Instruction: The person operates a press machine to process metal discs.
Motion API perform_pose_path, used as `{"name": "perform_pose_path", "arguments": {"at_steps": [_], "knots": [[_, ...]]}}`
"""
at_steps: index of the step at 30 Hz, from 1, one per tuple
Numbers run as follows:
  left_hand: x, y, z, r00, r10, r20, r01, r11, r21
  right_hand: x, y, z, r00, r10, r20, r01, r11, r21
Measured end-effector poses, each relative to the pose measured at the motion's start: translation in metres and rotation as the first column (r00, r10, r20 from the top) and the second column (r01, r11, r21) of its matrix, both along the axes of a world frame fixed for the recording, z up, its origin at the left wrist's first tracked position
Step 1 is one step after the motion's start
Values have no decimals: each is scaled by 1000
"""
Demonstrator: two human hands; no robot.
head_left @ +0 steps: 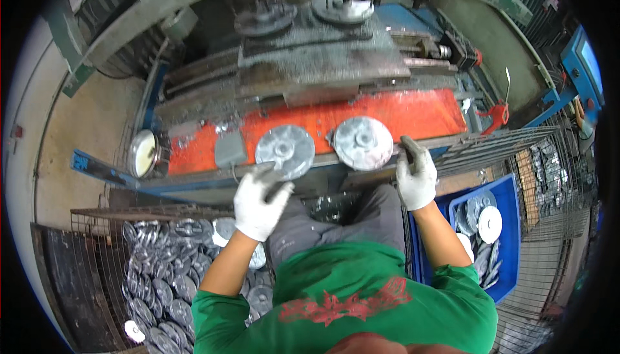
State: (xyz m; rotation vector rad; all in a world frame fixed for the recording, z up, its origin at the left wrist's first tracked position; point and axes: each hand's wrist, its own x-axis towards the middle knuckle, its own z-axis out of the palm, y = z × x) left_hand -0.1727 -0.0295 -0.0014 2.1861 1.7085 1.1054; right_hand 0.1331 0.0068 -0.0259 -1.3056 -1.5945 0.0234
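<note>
Two round grey metal discs with raised centres lie side by side at the front of an orange-red machine bed (pixel 413 114). My left hand (pixel 260 205), in a white glove, is at the near edge of the left disc (pixel 285 150). Its fingers are apart and a little blurred, and whether they touch the disc I cannot tell. Just right of the right disc (pixel 363 144) is my right hand (pixel 416 176), also gloved, with grey-stained fingertips pointing up and apart from the thumb. Neither hand grips anything.
Behind the bed stands a machine table (pixel 316 63), with more discs (pixel 342 8) under its spindles. A wire cage (pixel 161 276) full of metal discs is at lower left. A blue bin (pixel 507 250) holds others at right. A red-handled clamp (pixel 496 118) sits at the bed's right end.
</note>
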Motion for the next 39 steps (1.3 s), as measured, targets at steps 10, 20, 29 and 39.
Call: {"name": "perform_pose_path", "arguments": {"at_steps": [10,20,29,39], "knots": [[-7,229,75,-182,458,870,527,792,-307,-87,208,95,18,-133,-991,-752,651,-101],[11,288,72,49,415,908,207,885,-416,-90,275,90,102,-178,-979,-630,750,-201],[18,279,84,58,347,936,252,902,-350,-87,293,71,291,-170,-941,-530,791,-307],[15,276,98,25,437,899,342,841,-418,-80,293,88,-12,-185,-983,-683,719,-127]]}}
